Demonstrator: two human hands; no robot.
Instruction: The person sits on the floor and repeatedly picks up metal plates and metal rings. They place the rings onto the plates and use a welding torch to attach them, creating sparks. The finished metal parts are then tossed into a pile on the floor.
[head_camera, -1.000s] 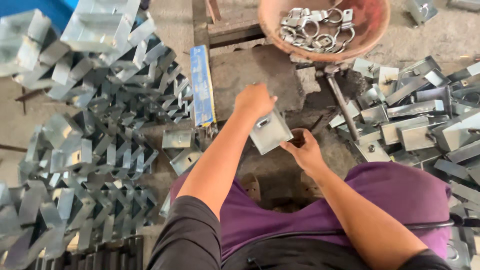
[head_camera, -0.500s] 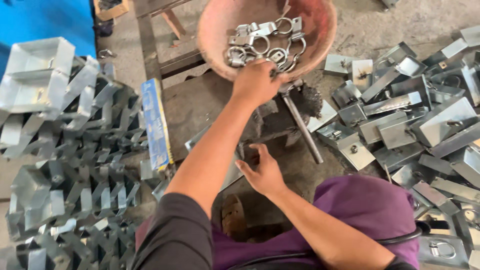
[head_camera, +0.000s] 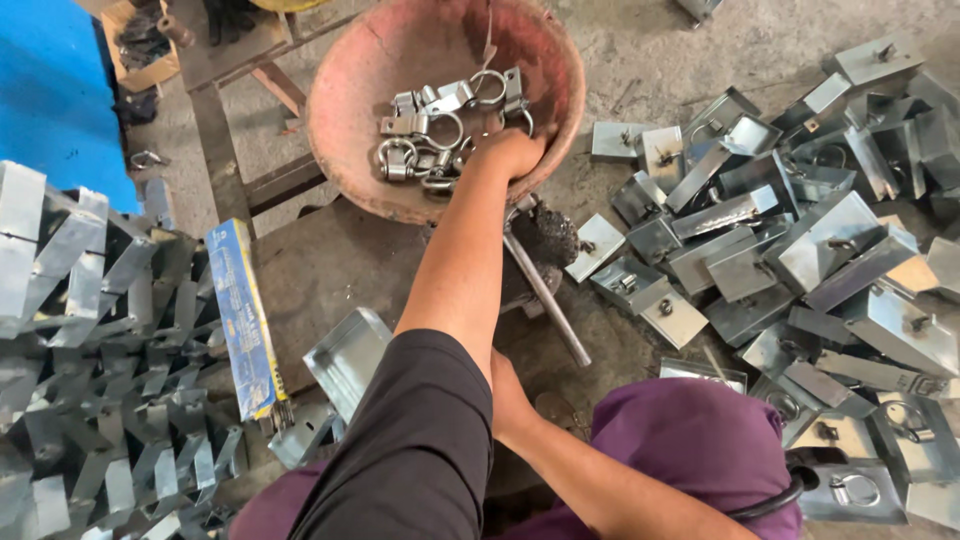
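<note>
Over the rim of the red bowl (head_camera: 345, 130), the left hand (head_camera: 510, 152) reaches in with its fingers curled down among the metal shackles (head_camera: 440, 125); whether they grip one cannot be told. Lower down, the right hand (head_camera: 508, 398) sits mostly hidden behind the left arm, its grip not visible. Grey metal brackets (head_camera: 800, 250) lie heaped to the right, near a steel rod (head_camera: 545, 297).

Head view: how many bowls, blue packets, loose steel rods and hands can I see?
Red bowl: 1
Blue packet: 1
Steel rod: 1
Hands: 2 (left hand in the bowl, right hand lower down)
Total: 5
</note>
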